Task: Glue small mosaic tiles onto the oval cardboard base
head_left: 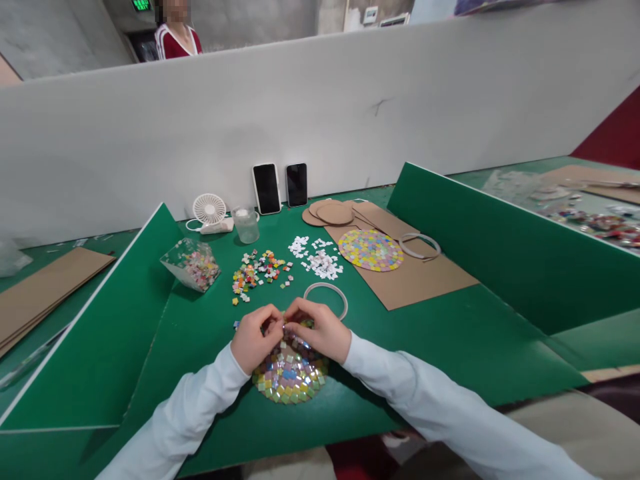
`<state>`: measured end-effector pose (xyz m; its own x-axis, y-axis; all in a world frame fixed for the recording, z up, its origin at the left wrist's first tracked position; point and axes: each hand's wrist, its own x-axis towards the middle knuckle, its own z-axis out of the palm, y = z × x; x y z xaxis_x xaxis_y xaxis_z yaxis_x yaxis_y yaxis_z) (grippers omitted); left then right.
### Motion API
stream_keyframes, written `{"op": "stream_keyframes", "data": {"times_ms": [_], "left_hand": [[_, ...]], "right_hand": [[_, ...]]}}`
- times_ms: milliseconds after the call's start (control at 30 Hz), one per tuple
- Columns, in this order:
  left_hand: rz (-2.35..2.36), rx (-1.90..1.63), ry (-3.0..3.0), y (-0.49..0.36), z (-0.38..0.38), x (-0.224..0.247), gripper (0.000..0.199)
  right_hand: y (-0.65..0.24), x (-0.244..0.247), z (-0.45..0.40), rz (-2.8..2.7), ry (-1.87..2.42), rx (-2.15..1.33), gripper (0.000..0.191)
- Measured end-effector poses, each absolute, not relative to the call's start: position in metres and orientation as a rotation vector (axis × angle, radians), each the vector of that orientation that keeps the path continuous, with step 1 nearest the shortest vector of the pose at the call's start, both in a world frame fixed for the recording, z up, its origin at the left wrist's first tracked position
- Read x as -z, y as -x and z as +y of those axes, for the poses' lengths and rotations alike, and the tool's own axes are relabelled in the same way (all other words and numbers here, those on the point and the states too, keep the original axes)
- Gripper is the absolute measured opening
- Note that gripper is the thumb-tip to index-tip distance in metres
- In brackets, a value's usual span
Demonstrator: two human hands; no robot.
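A round mosaic [290, 381] of shiny yellow, green, pink and blue tiles lies at the front of the green table, with a bare brown patch near its middle. Over its far part, my left hand [257, 337] and my right hand [323, 329] meet with fingertips pinched together. Between them is a tiny piece that looks like a mosaic tile, mostly hidden by the fingers. Just beyond my right hand lies a pale ring [342, 299]. Loose coloured tiles [255, 270] are spread beyond my left hand, and small white squares [323, 264] lie to their right.
A bag of tiles [195, 267], a fan [209, 212], a clear cup [247, 227] and two phones [267, 189] stand behind. At right, a finished-looking mosaic disc [371, 250] and another ring [420, 245] rest on cardboard [400, 291]. Green panels [480, 247] flank the table. A person [177, 41] is beyond the partition.
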<state>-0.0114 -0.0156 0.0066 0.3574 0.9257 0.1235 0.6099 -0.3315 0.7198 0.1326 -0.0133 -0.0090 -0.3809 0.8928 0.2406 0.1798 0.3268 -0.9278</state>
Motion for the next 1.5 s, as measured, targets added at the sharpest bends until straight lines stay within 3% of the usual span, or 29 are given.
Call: {"op": "stream_keyframes", "data": {"times_ms": [267, 600, 1100, 1367, 1500], "left_hand": [[1.283, -0.804, -1.874, 0.0090, -0.0168, -0.0083, 0.009], [1.141, -0.803, -1.582, 0.0112, -0.0127, -0.0100, 0.012], [1.168, -0.765, -1.626, 0.0105, -0.0107, -0.0058, 0.020], [1.202, -0.745, -1.894, 0.0106, -0.0140, -0.0061, 0.014], [1.201, -0.759, -1.973, 0.0105, -0.0147, -0.0067, 0.015]], "right_hand": [[-0.1326, 0.0104, -0.0131, -1.615, 0.941, -1.318, 0.006], [-0.1348, 0.0099, -0.0095, -1.355, 0.774, -1.673, 0.020], [-0.1326, 0.0086, -0.0142, -1.638, 0.951, -1.179, 0.009], [-0.1325, 0.0065, -0.0136, -1.619, 0.995, -1.258, 0.008], [-0.1321, 0.0080, -0.0124, -1.483, 0.928, -1.442, 0.018]]}}
